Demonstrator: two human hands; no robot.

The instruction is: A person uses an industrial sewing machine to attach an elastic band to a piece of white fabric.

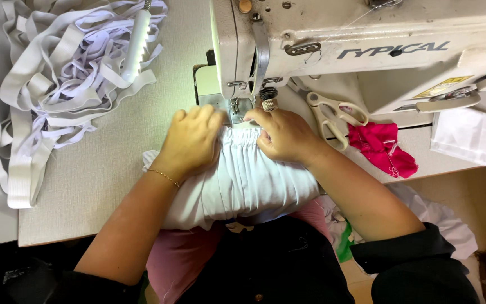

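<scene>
The sewing machine (333, 50) stands at the far side of the table (102, 174), and everything else I place from it. Both hands rest on a white cloth (243, 186) that lies just in front of the machine, with its gathered edge pushed under the needle part. The left hand (192, 141) lies flat on the cloth, left of the needle, with the fingers bent and pressing down; it does not close around anything. A thin gold bracelet (164, 177) is on its wrist. The right hand (285, 135) is on the cloth just below the needle part, with the fingers curled and the fingertips pinching the gathered edge of the cloth. The near part of the cloth hangs over the table edge toward the person's lap, where a pink cloth (181, 253) shows under it. Right of the needle, under the arm of the machine, lie cream scissors (333, 115), and just right of them a small piece of bright pink fabric (383, 146). Far left of the machine a loose heap of white elastic band (57, 84) lies on the table. A white ribbed lamp neck (136, 45) lies over this heap.
</scene>
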